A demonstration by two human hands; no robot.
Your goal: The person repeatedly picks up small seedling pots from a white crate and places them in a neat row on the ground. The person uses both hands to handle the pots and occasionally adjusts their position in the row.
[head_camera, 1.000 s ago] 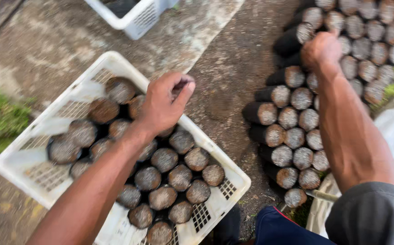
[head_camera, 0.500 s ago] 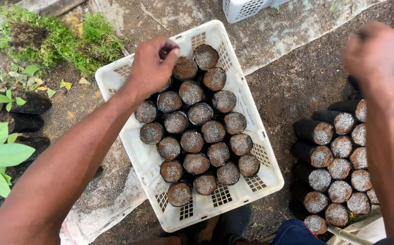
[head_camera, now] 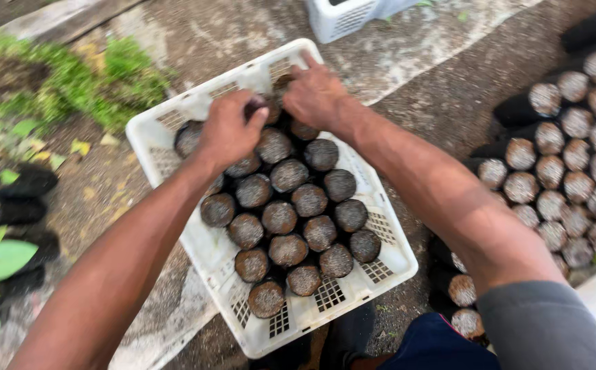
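A white plastic crate (head_camera: 195, 113) sits on the ground in front of me, packed with several black soil-filled nursery bags (head_camera: 289, 205) standing upright. My left hand (head_camera: 228, 131) rests on the bags at the crate's far left part, fingers curled on one bag top (head_camera: 253, 108). My right hand (head_camera: 317, 96) is at the crate's far end, fingers closed around a soil bag (head_camera: 284, 83) set among the others there.
A stack of more soil-filled black bags (head_camera: 558, 178) lies at the right. A second white crate (head_camera: 342, 17) stands at the top. Green plants (head_camera: 58, 79) and dark bags (head_camera: 27, 188) line the left side. My knee shows at the bottom.
My right hand has swung from the pile at the right over into the crate's far end. The left hand stays on the bags. The view has shifted, so the crate sits more centred.
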